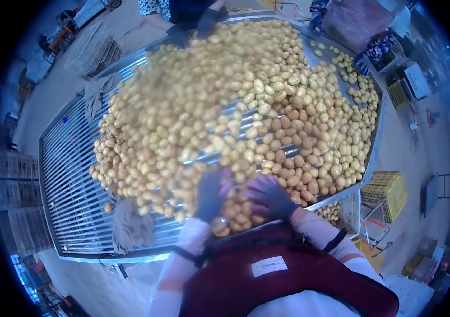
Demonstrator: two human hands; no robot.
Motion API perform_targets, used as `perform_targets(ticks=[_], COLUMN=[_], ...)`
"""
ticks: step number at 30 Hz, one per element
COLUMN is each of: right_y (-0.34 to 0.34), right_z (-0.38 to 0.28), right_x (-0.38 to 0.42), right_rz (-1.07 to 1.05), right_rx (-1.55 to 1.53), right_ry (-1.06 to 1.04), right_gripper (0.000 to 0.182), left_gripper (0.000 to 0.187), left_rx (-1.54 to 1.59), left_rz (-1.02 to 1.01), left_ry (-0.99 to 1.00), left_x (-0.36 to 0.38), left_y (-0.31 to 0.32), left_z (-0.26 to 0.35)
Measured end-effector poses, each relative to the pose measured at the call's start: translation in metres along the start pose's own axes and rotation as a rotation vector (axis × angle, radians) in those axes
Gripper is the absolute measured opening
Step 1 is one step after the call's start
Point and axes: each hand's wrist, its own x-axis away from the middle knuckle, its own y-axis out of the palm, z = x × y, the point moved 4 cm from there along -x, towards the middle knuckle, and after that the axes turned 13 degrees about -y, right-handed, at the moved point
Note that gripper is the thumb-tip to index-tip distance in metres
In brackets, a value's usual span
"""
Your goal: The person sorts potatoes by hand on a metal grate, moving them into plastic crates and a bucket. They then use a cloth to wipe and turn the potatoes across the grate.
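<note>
Many small yellow-brown round fruits or tubers (277, 87) lie heaped on a slatted metal sorting table (69, 174). At the table's near edge my left hand (211, 193), in a dark glove with pinkish fingers, touches the heap; its fingers are smeared by motion. Just right of it my right hand (270, 195), gloved the same way, is spread over the pile with its fingers apart. Between the two hands sits a small cluster of browner pieces (238, 214). Bars of the table show through gaps in the heap.
Across the table a person's gloved hands (193, 33) touch the far edge of the heap. Another person's gloved hand (362, 64) is at the right. Grey cloths (132, 226) lie on the slats at left. A yellow crate (385, 195) stands beyond the right edge.
</note>
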Motion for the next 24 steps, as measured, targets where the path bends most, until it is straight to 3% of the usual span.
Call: perform_targets(ticks=[2,4,6,8,10,11,13,14,15,16,17,19,22,23,24], right_y=[-0.007,-0.018,-0.013,-0.026,-0.035,-0.035,-0.042,-0.04,-0.023,-0.007,0.018,0.034,0.023,0.025,0.027], right_z=[0.017,0.041,0.103,0.141,0.178,0.178,0.171,0.154,0.135,0.115,0.1,0.073,0.07,0.07,0.071], right_x=[-0.017,-0.028,-0.027,-0.037,-0.052,-0.058,-0.079,-0.09,-0.085,-0.078,-0.064,-0.052,-0.039,-0.033,-0.028], right_rz=[-0.042,-0.123,-0.03,-0.021,0.069,0.146,0.31,0.303,0.206,0.099,-0.086,-0.315,-0.169,-0.204,-0.235], right_rx=[0.062,0.191,0.009,0.608,0.718,0.724,0.735,0.386,0.223,0.04,0.044,0.084,0.021,-0.051,-0.12], right_ry=[0.008,0.044,0.304,0.258,0.264,0.278,0.297,0.216,0.097,-0.001,-0.141,0.01,0.061,0.104,0.148], right_gripper=[0.041,0.04,0.043,0.045,0.047,0.047,0.045,0.039,0.034,0.03,0.027,0.025,0.024,0.024,0.025], left_gripper=[0.041,0.038,0.041,0.045,0.047,0.044,0.04,0.039,0.035,0.034,0.034,0.033,0.033,0.037,0.038], left_rx=[0.063,0.267,0.306,0.287,0.199,0.301,-0.001,-0.151,-0.287,-0.25,-0.212,-0.176,-0.095,0.036,-0.064], left_rz=[0.227,0.285,0.428,0.513,0.514,0.545,0.469,0.428,0.45,0.438,0.426,0.41,0.353,0.295,0.243], left_ry=[-0.143,-0.451,-0.54,-0.615,-0.679,-0.7,-0.62,-0.579,-0.536,-0.535,-0.53,-0.569,-0.527,-0.564,-0.463], left_x=[0.018,0.044,0.075,0.093,0.108,0.113,0.119,0.121,0.108,0.103,0.1,0.093,0.079,0.076,0.07], left_y=[-0.032,-0.063,-0.081,-0.088,-0.095,-0.086,-0.068,-0.063,-0.062,-0.058,-0.055,-0.047,-0.044,-0.044,-0.043], left_z=[-0.018,-0.043,-0.082,-0.098,-0.098,-0.105,-0.113,-0.113,-0.093,-0.091,-0.092,-0.088,-0.075,-0.071,-0.058])
